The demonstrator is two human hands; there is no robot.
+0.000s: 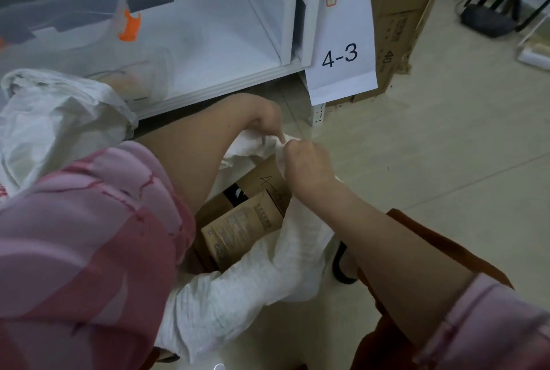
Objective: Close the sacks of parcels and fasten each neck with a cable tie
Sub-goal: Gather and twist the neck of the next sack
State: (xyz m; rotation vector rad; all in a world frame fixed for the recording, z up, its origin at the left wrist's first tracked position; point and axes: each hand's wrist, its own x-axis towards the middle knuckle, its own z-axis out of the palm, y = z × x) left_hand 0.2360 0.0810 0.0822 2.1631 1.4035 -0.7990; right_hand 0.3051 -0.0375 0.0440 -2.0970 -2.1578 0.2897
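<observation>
A white woven sack [256,277] lies open on the floor below me, with brown cardboard parcels [247,221] showing in its mouth. One parcel has handwriting on its top. My left hand [265,122] and my right hand [306,161] meet at the far rim of the sack, and each pinches a fold of the white fabric there. The two hands almost touch. A second white sack [56,119] is bunched up at the left. I cannot make out a cable tie.
A white metal shelf [208,51] stands just behind the sack, carrying clear plastic bins [68,18] with orange clips. A paper sign reading 4-3 [342,42] hangs on its post. Flattened cardboard [395,18] leans at the back right. Pale floor tiles [446,146] lie to the right.
</observation>
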